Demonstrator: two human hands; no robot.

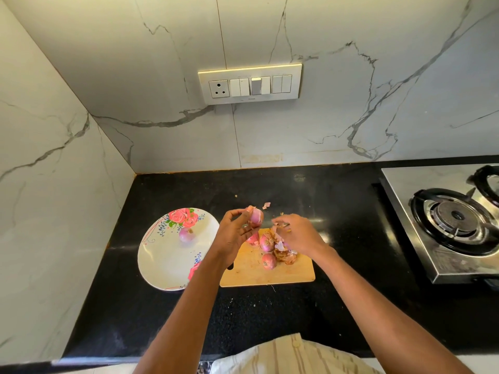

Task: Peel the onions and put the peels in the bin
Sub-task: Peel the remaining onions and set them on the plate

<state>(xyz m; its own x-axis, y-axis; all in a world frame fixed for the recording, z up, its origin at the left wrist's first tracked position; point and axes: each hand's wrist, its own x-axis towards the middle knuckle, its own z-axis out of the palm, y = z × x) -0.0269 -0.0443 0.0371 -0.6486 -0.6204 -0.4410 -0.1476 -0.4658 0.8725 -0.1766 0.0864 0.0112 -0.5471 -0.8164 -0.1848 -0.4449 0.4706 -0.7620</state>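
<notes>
My shirt (291, 354): striped cloth at the near edge, against the counter's front.
Counter (162, 306): black and speckled, with a few bits of skin scattered on it near the board.
Cutting board (291, 273): wooden, lying flat just right of the plate, its left end hidden under my left wrist.
Unpeeled onions (268, 261): three I can count on the board, one nearest me, one (266, 242) behind it, one (253, 238) half hidden by my left hand.
Peel pile (285, 255): dry brown and pink skins heaped on the board, touching the onions' right side.
Plate (162, 263): white with roses, left of the board; one peeled onion (186, 234) sits on its far part.
My left hand (234, 233): raised over the board's far left corner, fingers and thumb curled round the onion being peeled (256, 215) (mostly pink and glossy).
My right hand (297, 234): over the peel pile, fingertips drawn together on a strip of skin (275, 228); how firmly, I cannot tell.
Loose peel (266, 205): a pink scrap on the counter beyond my hands.
Stove (432, 225): steel gas hob at the far right.
Switch panel (249, 84): on the marble wall, farthest off.
</notes>
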